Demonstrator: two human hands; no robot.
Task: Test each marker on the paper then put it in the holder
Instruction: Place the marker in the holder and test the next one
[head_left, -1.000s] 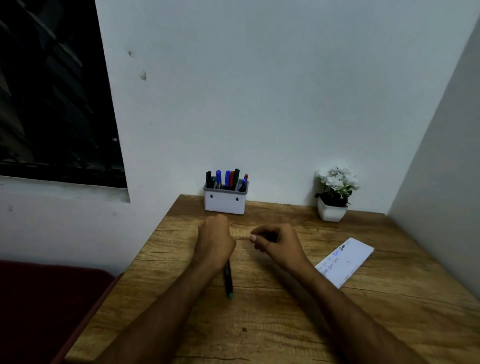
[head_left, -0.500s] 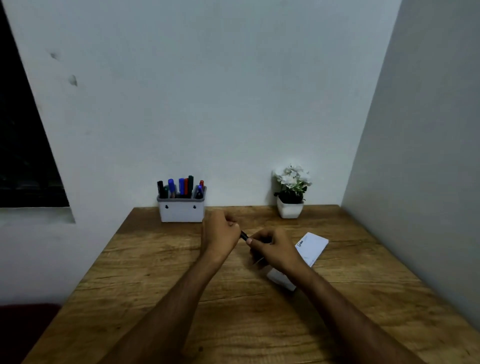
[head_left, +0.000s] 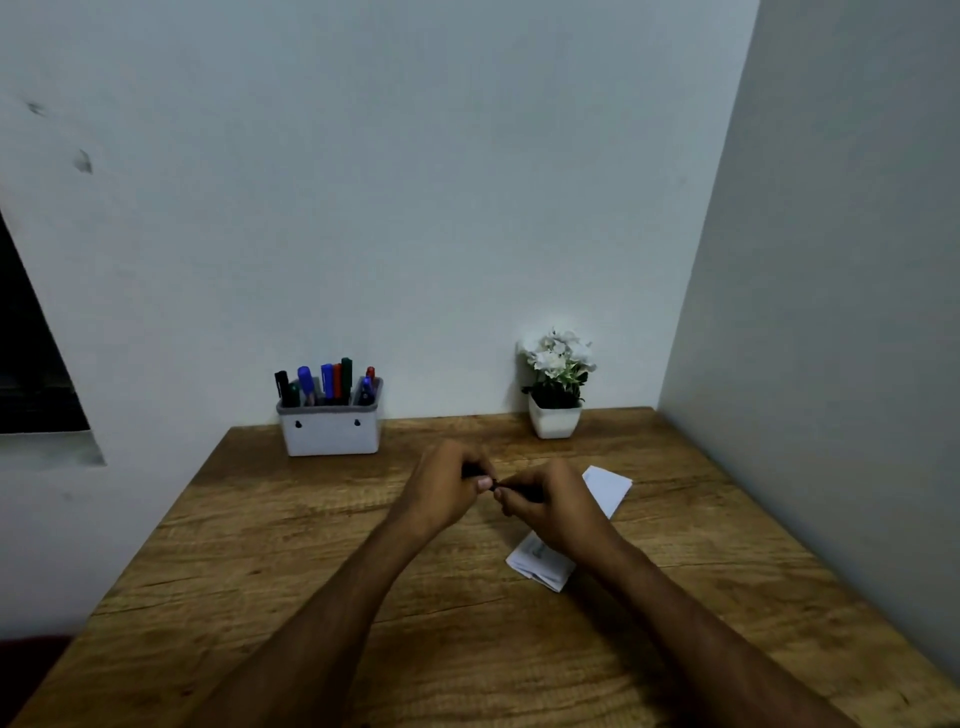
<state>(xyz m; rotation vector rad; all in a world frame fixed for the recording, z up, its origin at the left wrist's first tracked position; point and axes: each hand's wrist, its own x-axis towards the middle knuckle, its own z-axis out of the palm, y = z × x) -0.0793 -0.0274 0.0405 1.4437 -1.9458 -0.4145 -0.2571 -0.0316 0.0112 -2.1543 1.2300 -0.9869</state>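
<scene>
My left hand and my right hand meet over the middle of the wooden table, both closed on one dark marker that runs between them. Only a short dark stretch of it shows between the fingers; whether its cap is on or off is hidden. A white paper with small scribbles lies flat under and behind my right hand. The white holder stands at the back left against the wall, with several markers upright in it, black, blue, red and green.
A small white pot with white flowers stands at the back right of the table. Walls close the table at the back and the right. A dark window sits at the far left.
My head view has swung right, so the holder and plant sit further left. The marker, hanging from my left hand a second ago, is now gripped by both hands together over the paper.
</scene>
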